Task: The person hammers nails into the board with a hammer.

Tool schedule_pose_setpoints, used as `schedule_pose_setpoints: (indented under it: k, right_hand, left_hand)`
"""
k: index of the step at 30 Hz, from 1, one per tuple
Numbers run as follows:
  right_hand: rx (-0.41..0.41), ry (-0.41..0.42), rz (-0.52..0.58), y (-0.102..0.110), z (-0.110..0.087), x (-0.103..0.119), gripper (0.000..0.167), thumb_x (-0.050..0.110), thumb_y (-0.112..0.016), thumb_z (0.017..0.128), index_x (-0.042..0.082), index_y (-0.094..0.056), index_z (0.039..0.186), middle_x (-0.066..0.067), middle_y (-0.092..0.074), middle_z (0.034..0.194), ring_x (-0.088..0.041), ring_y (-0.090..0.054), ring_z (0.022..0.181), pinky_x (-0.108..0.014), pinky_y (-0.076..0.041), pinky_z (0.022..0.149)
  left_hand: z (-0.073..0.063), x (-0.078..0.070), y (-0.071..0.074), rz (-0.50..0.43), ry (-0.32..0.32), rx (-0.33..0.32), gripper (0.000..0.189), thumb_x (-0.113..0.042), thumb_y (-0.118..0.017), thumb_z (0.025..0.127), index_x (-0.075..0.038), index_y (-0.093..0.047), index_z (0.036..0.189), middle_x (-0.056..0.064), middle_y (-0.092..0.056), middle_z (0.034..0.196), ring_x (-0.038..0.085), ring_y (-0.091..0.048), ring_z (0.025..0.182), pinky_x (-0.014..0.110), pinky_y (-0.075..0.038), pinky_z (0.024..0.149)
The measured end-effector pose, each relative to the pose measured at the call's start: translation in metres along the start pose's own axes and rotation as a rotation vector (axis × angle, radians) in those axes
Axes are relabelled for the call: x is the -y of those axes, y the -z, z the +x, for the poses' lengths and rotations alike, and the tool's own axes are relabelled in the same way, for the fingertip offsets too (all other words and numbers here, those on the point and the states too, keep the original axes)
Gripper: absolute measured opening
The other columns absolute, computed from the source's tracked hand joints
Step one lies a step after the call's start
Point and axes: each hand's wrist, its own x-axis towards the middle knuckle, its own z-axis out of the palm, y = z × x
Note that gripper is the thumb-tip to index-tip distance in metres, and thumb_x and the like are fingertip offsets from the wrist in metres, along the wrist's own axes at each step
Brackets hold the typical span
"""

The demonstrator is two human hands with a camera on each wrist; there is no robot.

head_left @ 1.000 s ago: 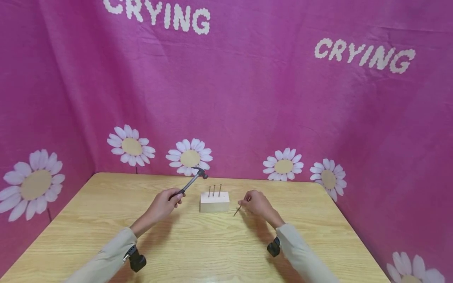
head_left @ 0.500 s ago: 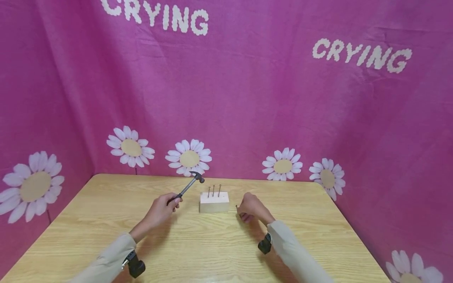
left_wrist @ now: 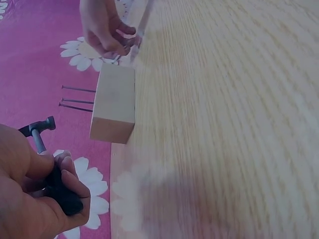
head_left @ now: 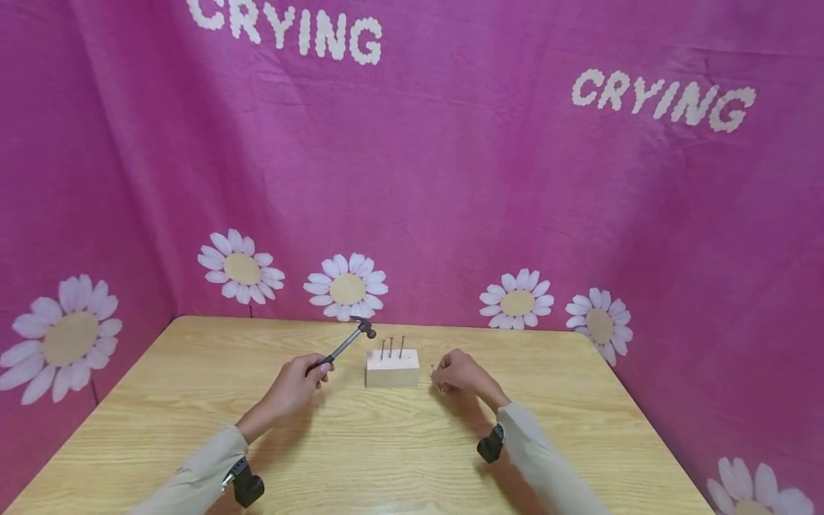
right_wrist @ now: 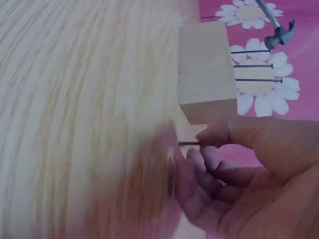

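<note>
My left hand grips a claw hammer by its dark handle, its head raised above the table left of a pale wooden block. Three nails stand upright in the block's top. To the right of the block, my right hand pinches another nail between thumb and fingers, apart from the block. The fingers hide most of that nail in the head view. In the left wrist view, my left fingers curl round the hammer handle.
The wooden table extends around the block. A pink cloth printed with daisies hangs behind and beside it. Each wrist wears a small black camera.
The nail in my right fingers no longer slants down to the left; a short end now shows beside the fingertips. The hammer head has dropped slightly. The block stays put.
</note>
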Motion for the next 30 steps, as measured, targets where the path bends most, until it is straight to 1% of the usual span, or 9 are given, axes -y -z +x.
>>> schedule_pose_setpoints:
  k: [1,4,6,8,11,16,21,24,30]
  right_hand:
    - [-0.011,0.006,0.018,0.001,0.004,0.0,0.028,0.003,-0.059,0.097,0.002,-0.06,0.069,-0.005,-0.057,0.06,-0.012,-0.051,0.054,-0.025,-0.045,0.052]
    - [-0.055,-0.015,0.069,0.0,0.017,0.008,0.014,-0.008,-0.061,0.094,-0.008,-0.062,0.08,-0.017,-0.064,0.068,-0.019,-0.062,0.058,-0.031,-0.056,0.057]
    - [-0.101,-0.007,0.15,0.002,0.022,0.007,0.005,-0.009,-0.063,0.093,-0.012,-0.063,0.089,-0.022,-0.07,0.077,-0.019,-0.067,0.063,-0.038,-0.062,0.063]
    - [-0.131,0.023,0.243,0.004,0.027,0.006,0.008,-0.011,-0.064,0.094,-0.017,-0.062,0.099,-0.03,-0.071,0.085,-0.021,-0.071,0.068,-0.045,-0.064,0.07]
    - [-0.171,0.077,0.377,0.002,0.03,0.008,0.018,-0.011,-0.065,0.096,-0.019,-0.061,0.111,-0.039,-0.07,0.098,-0.025,-0.075,0.077,-0.049,-0.064,0.078]
    - [-0.222,0.101,0.515,-0.009,0.036,0.014,0.022,-0.012,-0.065,0.096,-0.022,-0.06,0.115,-0.042,-0.068,0.106,-0.033,-0.076,0.086,-0.046,-0.063,0.084]
    - [-0.255,0.102,0.554,-0.02,0.042,0.017,0.022,-0.01,-0.066,0.096,-0.02,-0.061,0.115,-0.041,-0.067,0.11,-0.026,-0.076,0.085,-0.04,-0.063,0.084]
    - [-0.275,0.114,0.54,-0.025,0.045,0.016,0.019,-0.01,-0.067,0.096,-0.019,-0.064,0.112,-0.039,-0.068,0.107,-0.029,-0.076,0.086,-0.039,-0.063,0.082]
    - [-0.311,0.127,0.438,-0.031,0.049,0.016,0.013,-0.011,-0.069,0.093,-0.015,-0.068,0.105,-0.032,-0.072,0.099,-0.04,-0.075,0.087,-0.035,-0.064,0.076]
  left_hand:
    - [0.0,0.0,0.0,-0.001,0.004,-0.001,0.018,-0.004,-0.056,0.107,0.008,-0.069,0.105,0.014,-0.065,0.082,0.015,-0.054,0.072,0.022,-0.041,0.057]
    - [0.001,0.001,0.0,0.0,0.0,0.004,0.018,-0.003,-0.056,0.107,0.009,-0.069,0.104,0.013,-0.065,0.082,0.014,-0.054,0.072,0.022,-0.041,0.058]
    - [0.001,0.001,0.0,0.002,-0.006,0.009,0.018,-0.002,-0.056,0.106,0.008,-0.069,0.102,0.01,-0.063,0.08,0.014,-0.054,0.072,0.022,-0.041,0.058]
    - [0.001,0.002,0.0,0.004,-0.018,0.011,0.017,-0.002,-0.057,0.106,0.008,-0.069,0.101,0.008,-0.062,0.078,0.015,-0.054,0.071,0.023,-0.041,0.058]
    - [0.0,0.002,-0.001,0.005,-0.031,0.01,0.016,-0.001,-0.058,0.105,0.007,-0.07,0.099,0.006,-0.062,0.077,0.015,-0.054,0.071,0.022,-0.041,0.059]
    - [-0.003,0.002,-0.001,0.002,-0.021,0.016,0.016,-0.001,-0.057,0.106,0.007,-0.069,0.1,0.008,-0.063,0.079,0.014,-0.055,0.072,0.023,-0.043,0.059]
    - [-0.005,0.001,0.0,-0.001,-0.016,0.024,0.018,-0.002,-0.055,0.107,0.007,-0.069,0.101,0.009,-0.064,0.081,0.015,-0.055,0.073,0.024,-0.043,0.059]
    - [-0.005,0.001,-0.001,-0.008,-0.011,0.023,0.018,-0.003,-0.055,0.107,0.007,-0.07,0.102,0.009,-0.064,0.081,0.015,-0.056,0.073,0.024,-0.043,0.059]
    - [-0.006,0.004,-0.003,-0.015,-0.023,0.021,0.017,-0.002,-0.056,0.106,0.007,-0.07,0.102,0.008,-0.064,0.08,0.016,-0.056,0.073,0.024,-0.044,0.06]
